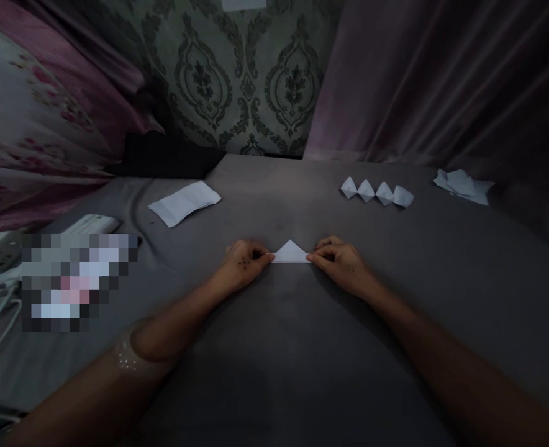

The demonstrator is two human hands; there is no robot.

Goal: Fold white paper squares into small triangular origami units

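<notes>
Between my two hands is a folded white sheet of paper [290, 252], with a pointed triangular top and a straight band along its lower edge. My left hand [248, 261] pinches the band's left end between thumb and fingers. At the right end, my right hand [340, 259] holds it in a similar pinch. The paper is low over the grey cloth surface [279, 347]; whether it rests on it I cannot tell. Parts of the fingers are hidden behind the thumbs.
A stack of white paper [185, 203] lies at the back left. Several small folded paper pieces [366, 191] stand in a row at the back right, near loose papers [463, 185]. On the left are a power strip [4, 251], cables and a blurred-out item [79, 279].
</notes>
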